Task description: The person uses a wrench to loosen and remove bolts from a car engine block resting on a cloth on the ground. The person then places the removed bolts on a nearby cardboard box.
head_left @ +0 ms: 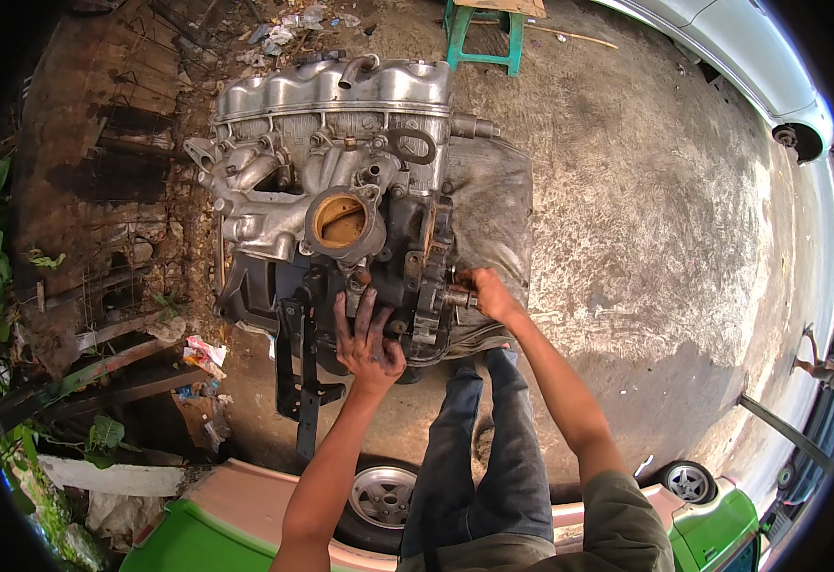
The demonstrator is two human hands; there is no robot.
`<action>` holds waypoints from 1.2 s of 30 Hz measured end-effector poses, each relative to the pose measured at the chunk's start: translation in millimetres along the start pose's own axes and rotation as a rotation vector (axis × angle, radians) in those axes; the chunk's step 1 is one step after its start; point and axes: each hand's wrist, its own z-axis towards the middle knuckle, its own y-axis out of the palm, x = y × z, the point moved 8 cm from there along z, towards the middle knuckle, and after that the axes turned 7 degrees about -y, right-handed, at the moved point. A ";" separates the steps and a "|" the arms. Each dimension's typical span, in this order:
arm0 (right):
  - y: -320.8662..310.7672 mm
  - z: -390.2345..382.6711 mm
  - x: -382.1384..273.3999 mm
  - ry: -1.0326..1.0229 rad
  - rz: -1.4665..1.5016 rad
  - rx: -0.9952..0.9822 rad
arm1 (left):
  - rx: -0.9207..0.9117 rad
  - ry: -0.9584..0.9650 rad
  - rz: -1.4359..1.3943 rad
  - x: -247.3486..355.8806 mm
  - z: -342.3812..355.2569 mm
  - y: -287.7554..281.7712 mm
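A greasy car engine (336,105) with a ribbed silver cover stands in front of me. Its cast intake manifold (255,229) carries a round throttle opening (345,224), brown inside. Below that opening my left hand (367,348) lies on the dark engine block, fingers spread and stained black, holding nothing. At the engine's right side my right hand (491,294) is closed, its fingers bent beside a short metal cylinder (459,297) that juts from the front cover (428,296). What those fingers grip is hidden. A black bracket (300,372) sticks out left of my left hand.
Under the engine lies a dark crumpled sheet (498,200). Behind it stands a green stool (483,43). Wooden boards and litter (207,355) line the left. A green and pink car (236,515) is close behind me; a silver car (741,48) is parked far right.
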 end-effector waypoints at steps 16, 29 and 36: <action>8.7 0.0 18.2 0.446 0.602 -0.083 | -0.007 -0.012 -0.014 0.7 0.5 -0.9; -8.0 3.5 4.3 0.185 0.141 -0.137 | -0.015 -0.013 -0.014 0.7 -0.3 0.2; 7.0 7.2 2.2 -0.073 0.048 -0.004 | -0.014 -0.001 0.006 1.8 1.3 -0.4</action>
